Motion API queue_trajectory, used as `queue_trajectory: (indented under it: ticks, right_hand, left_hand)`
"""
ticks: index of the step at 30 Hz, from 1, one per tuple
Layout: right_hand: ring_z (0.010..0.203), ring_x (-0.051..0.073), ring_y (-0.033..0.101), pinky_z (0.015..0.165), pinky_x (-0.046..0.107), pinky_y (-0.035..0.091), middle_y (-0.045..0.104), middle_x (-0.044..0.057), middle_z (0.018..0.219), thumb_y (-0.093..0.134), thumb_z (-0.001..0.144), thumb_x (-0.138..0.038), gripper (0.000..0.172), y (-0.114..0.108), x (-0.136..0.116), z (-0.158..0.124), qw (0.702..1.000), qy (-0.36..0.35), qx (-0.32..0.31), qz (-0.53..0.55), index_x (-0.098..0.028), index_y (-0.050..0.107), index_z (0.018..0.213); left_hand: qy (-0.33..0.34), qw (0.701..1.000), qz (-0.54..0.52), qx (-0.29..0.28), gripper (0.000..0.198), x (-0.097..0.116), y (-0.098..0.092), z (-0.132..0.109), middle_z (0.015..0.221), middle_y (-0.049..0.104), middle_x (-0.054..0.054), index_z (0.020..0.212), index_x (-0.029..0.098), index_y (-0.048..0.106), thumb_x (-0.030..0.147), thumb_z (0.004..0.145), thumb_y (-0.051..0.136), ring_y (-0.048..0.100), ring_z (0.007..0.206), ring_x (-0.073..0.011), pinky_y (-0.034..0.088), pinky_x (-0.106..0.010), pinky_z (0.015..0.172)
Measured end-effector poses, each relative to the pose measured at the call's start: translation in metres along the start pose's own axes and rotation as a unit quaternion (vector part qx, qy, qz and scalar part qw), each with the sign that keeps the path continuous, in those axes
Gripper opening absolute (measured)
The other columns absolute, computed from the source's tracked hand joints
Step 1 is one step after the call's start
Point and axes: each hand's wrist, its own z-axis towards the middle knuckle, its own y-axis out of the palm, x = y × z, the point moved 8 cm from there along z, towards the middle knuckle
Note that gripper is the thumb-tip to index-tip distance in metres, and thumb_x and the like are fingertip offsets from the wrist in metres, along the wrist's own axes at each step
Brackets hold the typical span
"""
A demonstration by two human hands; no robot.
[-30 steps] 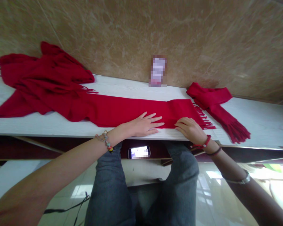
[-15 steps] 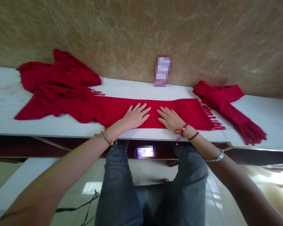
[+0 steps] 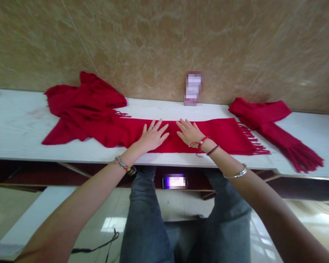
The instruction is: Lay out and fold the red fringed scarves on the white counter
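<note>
A red fringed scarf (image 3: 222, 136) lies flat along the white tabletop, its tasselled end to the right. My left hand (image 3: 152, 138) rests palm down on its middle stretch, fingers spread, a ring on one finger. Just to the right, my right hand (image 3: 189, 132) lies flat on the same cloth with fingers extended. Neither hand grips anything. On the left the flat scarf runs into a rumpled heap of red cloth (image 3: 84, 111); where one piece ends and another begins I cannot tell. A second red scarf (image 3: 274, 126), folded across itself, lies at the right with its fringe toward me.
The white table (image 3: 16, 124) stands against a brown marbled wall (image 3: 142, 47). A blurred card-like object (image 3: 193, 88) leans on that wall. Below the tabletop, a lit phone (image 3: 175, 181) lies on a dark shelf (image 3: 150, 184) above my knees. A black cord (image 3: 98, 245) is on the floor.
Both hands have slid left along the scarf, the right hand further, and they remain flat. The whole view has shifted slightly, so things appear lower and further right.
</note>
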Motion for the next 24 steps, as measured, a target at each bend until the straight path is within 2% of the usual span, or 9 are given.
queue_trajectory:
  ticks: [3, 6, 10, 13, 15, 17, 20, 24]
  right_hand:
    - [0.138, 0.027, 0.025, 0.108, 0.053, 0.025, 0.026, 0.012, 0.151, 0.03, 0.094, -0.029, 0.051, 0.013, -0.002, 0.004, 1.0, 0.002, -0.019, 0.008, -0.015, 0.033, 0.143]
    - [0.137, 0.026, 0.026, 0.109, 0.05, 0.024, 0.027, 0.012, 0.15, 0.03, 0.094, -0.027, 0.05, 0.018, 0.005, -0.001, 1.0, 0.015, -0.01, 0.011, -0.014, 0.035, 0.142]
    - [0.134, 0.026, 0.034, 0.108, 0.047, 0.027, 0.038, 0.014, 0.145, 0.034, 0.092, -0.024, 0.047, 0.014, 0.017, -0.004, 0.998, 0.038, 0.026, 0.033, -0.011, 0.044, 0.136]
    - [0.126, 0.025, 0.045, 0.106, 0.044, 0.033, 0.051, 0.016, 0.134, 0.041, 0.089, -0.02, 0.04, 0.003, 0.015, -0.006, 0.994, 0.028, 0.088, 0.059, -0.008, 0.057, 0.123]
    - [0.119, 0.024, 0.051, 0.102, 0.042, 0.038, 0.058, 0.016, 0.126, 0.044, 0.087, -0.017, 0.035, -0.009, 0.001, -0.012, 0.987, -0.019, 0.14, 0.072, -0.009, 0.062, 0.115]
    - [0.111, 0.022, 0.055, 0.096, 0.038, 0.043, 0.063, 0.013, 0.118, 0.045, 0.087, -0.017, 0.032, -0.017, -0.023, -0.021, 0.98, -0.09, 0.157, 0.078, -0.012, 0.064, 0.111]
    - [0.104, 0.021, 0.058, 0.088, 0.033, 0.047, 0.064, 0.013, 0.113, 0.047, 0.088, -0.022, 0.028, -0.015, -0.061, -0.036, 0.981, -0.159, 0.1, 0.048, -0.013, 0.065, 0.107]
    - [0.097, 0.02, 0.059, 0.079, 0.03, 0.048, 0.066, 0.011, 0.105, 0.046, 0.089, -0.018, 0.024, -0.008, -0.084, -0.044, 0.985, -0.169, 0.023, -0.013, -0.014, 0.065, 0.102]
  left_hand:
    - [-0.039, 0.999, 0.006, -0.007, 0.057, -0.017, 0.004, 0.0, 0.155, 0.014, -0.006, 0.145, 0.028, 0.025, 0.049, 0.094, 0.019, 0.012, 0.14, -0.0347, 0.016, -0.061, 0.107]
    - [-0.053, 0.998, 0.011, -0.016, 0.058, -0.03, 0.009, -0.004, 0.155, 0.015, -0.006, 0.146, 0.027, 0.022, 0.051, 0.093, 0.018, 0.014, 0.14, -0.0332, 0.017, -0.057, 0.109]
    - [-0.055, 0.997, 0.008, -0.046, 0.061, -0.036, 0.008, -0.007, 0.155, 0.011, -0.006, 0.147, 0.027, 0.019, 0.054, 0.092, 0.017, 0.01, 0.141, -0.0322, 0.015, -0.054, 0.11]
    - [-0.046, 0.994, 0.008, -0.099, 0.063, -0.035, 0.002, 0.0, 0.155, 0.011, -0.01, 0.147, 0.021, 0.02, 0.053, 0.092, 0.023, 0.01, 0.141, -0.0314, 0.017, -0.048, 0.111]
    - [-0.012, 0.993, 0.021, -0.112, 0.063, -0.03, -0.009, 0.011, 0.153, 0.017, -0.014, 0.145, 0.016, 0.025, 0.048, 0.092, 0.03, 0.015, 0.141, -0.0278, 0.019, -0.04, 0.112]
    - [0.046, 0.993, 0.034, -0.106, 0.06, -0.022, -0.022, 0.026, 0.151, 0.025, -0.014, 0.143, 0.012, 0.031, 0.041, 0.09, 0.035, 0.022, 0.139, -0.0219, 0.02, -0.03, 0.111]
    - [0.113, 0.988, 0.038, -0.101, 0.056, -0.014, -0.033, 0.05, 0.146, 0.035, -0.013, 0.138, 0.009, 0.038, 0.035, 0.088, 0.039, 0.035, 0.133, -0.0167, 0.022, -0.023, 0.108]
    - [0.137, 0.985, 0.026, -0.098, 0.052, -0.012, -0.03, 0.078, 0.139, 0.046, -0.011, 0.134, 0.012, 0.045, 0.032, 0.085, 0.043, 0.047, 0.123, -0.0184, 0.031, -0.024, 0.102]
